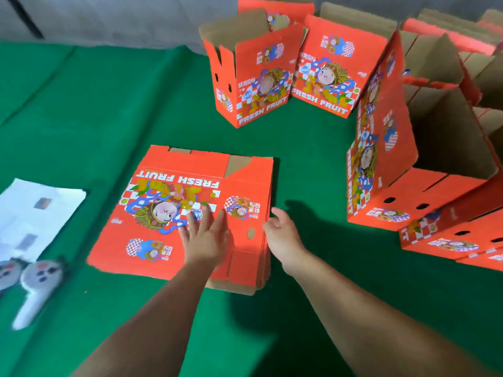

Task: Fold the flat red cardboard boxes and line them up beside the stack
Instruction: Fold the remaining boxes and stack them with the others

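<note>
Left hand pressed flat, fingers spread, on stack of flat boxes; right hand, fingers relaxed, touched stack's right edge.

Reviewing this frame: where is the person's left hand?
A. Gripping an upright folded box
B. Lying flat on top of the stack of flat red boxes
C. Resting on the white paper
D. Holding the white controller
B: the left hand lies with straight fingers on the printed top sheet of the stack of flat red boxes, while the right hand is at the stack's right edge.
</note>
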Tool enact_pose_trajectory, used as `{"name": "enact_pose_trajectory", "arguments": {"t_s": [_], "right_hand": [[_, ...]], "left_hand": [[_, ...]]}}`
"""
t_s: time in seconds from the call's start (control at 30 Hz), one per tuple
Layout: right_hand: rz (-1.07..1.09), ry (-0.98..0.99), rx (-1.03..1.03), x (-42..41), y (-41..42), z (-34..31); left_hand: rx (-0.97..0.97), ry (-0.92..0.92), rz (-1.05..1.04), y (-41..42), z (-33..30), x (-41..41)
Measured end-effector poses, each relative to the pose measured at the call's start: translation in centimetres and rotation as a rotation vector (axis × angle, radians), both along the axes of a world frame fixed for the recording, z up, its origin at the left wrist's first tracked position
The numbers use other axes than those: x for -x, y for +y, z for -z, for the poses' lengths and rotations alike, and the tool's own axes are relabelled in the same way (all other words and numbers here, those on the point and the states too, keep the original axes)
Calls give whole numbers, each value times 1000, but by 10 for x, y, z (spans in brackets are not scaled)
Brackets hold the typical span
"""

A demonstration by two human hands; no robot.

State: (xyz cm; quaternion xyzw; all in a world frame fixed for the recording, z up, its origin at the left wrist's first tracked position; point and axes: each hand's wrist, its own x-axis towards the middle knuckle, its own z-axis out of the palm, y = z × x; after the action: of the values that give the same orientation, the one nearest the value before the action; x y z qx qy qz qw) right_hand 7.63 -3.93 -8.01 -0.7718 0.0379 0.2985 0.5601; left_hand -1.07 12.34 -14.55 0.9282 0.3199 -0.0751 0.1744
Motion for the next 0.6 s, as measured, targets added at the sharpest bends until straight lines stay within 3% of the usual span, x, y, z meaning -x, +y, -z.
{"name": "enact_pose_trajectory", "arguments": {"t_s": [0.13, 0.43, 0.5, 0.6], "right_hand": [[9, 89, 163, 17, 18, 11], [489, 157, 244, 0, -67, 45], [589, 122, 229, 2, -94, 46], [666, 76, 230, 0, -131, 38]], "left_hand": [[18, 7, 129, -21, 14, 14], [104, -84, 411, -100, 24, 45], [106, -240, 314, -84, 14, 54], [108, -428, -225, -32, -9, 58]]}}
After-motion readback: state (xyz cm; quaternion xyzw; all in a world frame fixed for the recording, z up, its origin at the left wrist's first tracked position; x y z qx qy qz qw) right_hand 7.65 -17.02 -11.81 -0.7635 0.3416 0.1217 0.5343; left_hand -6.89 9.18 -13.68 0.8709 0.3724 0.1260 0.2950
